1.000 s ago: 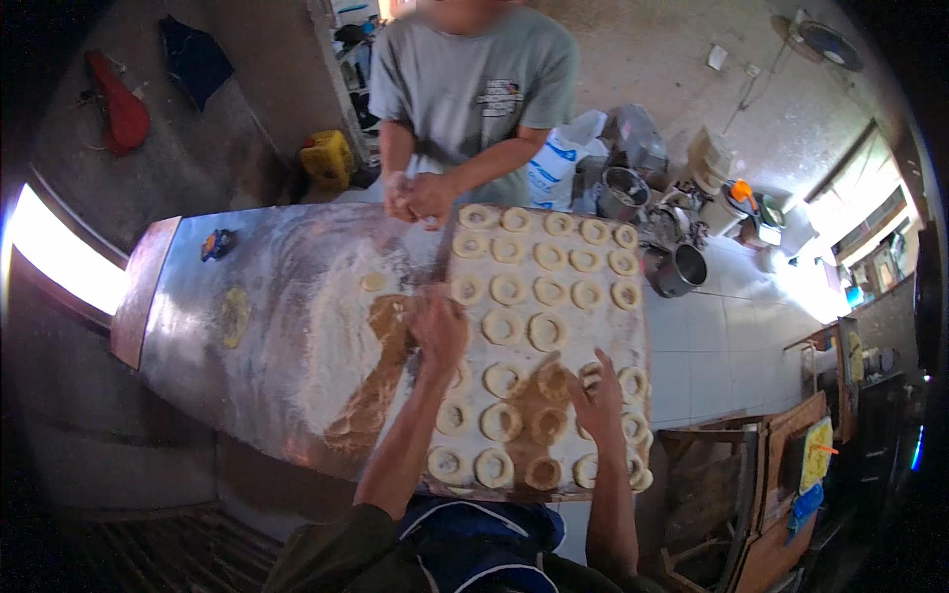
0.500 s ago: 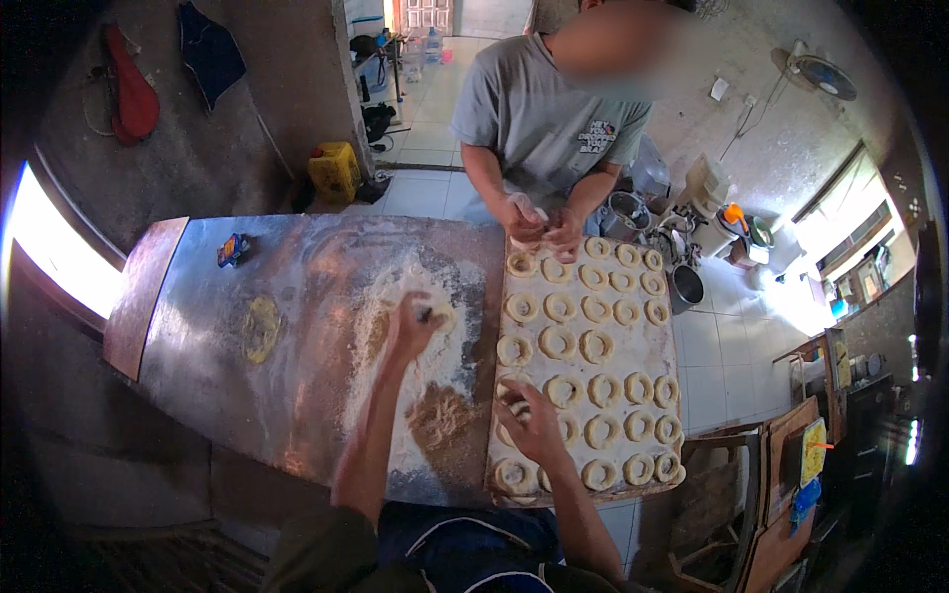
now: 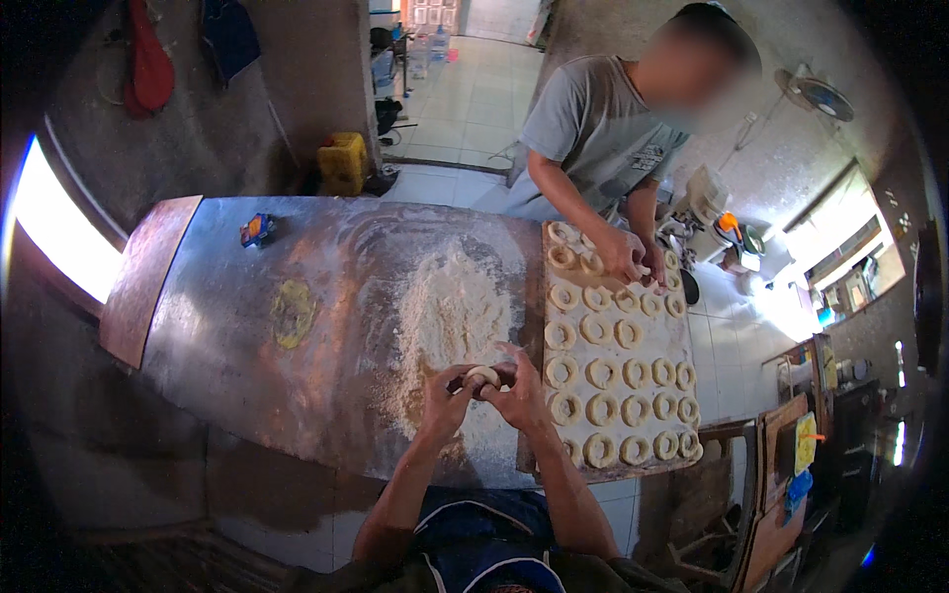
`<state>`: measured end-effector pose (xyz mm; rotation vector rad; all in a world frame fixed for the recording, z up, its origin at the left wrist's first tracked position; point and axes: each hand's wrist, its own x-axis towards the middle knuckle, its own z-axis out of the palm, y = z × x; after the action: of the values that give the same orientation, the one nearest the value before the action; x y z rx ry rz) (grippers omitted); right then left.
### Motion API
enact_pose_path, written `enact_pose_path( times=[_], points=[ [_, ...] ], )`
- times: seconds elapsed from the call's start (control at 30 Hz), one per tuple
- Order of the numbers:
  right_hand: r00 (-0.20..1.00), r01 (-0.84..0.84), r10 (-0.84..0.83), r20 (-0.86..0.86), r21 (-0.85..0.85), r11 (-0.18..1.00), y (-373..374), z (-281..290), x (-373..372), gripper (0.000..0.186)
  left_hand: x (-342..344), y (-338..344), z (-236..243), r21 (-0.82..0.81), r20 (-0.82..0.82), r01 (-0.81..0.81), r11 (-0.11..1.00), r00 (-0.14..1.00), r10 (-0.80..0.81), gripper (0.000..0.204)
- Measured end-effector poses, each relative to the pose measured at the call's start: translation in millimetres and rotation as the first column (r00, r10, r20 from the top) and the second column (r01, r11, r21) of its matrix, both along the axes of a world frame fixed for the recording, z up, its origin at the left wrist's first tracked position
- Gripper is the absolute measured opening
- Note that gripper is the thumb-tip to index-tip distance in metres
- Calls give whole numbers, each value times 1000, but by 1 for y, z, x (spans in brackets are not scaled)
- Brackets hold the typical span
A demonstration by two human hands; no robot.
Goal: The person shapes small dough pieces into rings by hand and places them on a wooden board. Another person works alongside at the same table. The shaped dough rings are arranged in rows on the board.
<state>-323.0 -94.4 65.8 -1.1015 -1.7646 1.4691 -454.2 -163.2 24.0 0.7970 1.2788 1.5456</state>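
Note:
A pale dough ring (image 3: 482,376) is held up over the floured part of the table between my two hands. My left hand (image 3: 445,395) grips its left side, fingers curled in, and my right hand (image 3: 517,393) grips the right side. Loose flour (image 3: 450,296) lies in a heap just beyond them. To the right, rows of similar dough rings (image 3: 602,373) rest flat on a floured board (image 3: 669,338). A co-worker's hands (image 3: 631,259) are over the far part of that board, with a piece of dough at their fingers.
The metal-topped table (image 3: 366,267) stretches left, with a yellowish dough-like patch (image 3: 294,314) and a small blue packet (image 3: 257,230) on it. The co-worker (image 3: 583,128) stands at the far side. A yellow jerrycan (image 3: 342,163) stands on the floor behind, and a wooden frame (image 3: 776,494) at the right.
My right hand has left the board and joined my left over the flour, with a dough ring now between them. The co-worker's hands have moved right and lower over the board.

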Motion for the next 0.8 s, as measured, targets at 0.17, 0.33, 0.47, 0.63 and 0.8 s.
enact_pose_path(
  times=[0.17,0.33,0.47,0.63,0.8],
  points=[
    [916,-265,119,-382,-357,896,7,-19,15,59,-1,-4,-7,142,588,168,975,779,-220,40],
    [990,128,-112,81,-227,966,1,-30,29,40,16,-2,-21,249,456,180,952,845,-279,36],
    [688,141,-426,-588,-468,872,-11,-26,40,48,45,22,-13,189,514,105,976,837,-190,28],
    [941,208,-303,151,446,871,8,-36,82,52,95,49,-32,237,-625,81,968,775,88,33],
    [930,350,-364,46,187,918,22,-11,124,59,145,89,-25,64,705,69,996,703,-94,36]
  ],
)
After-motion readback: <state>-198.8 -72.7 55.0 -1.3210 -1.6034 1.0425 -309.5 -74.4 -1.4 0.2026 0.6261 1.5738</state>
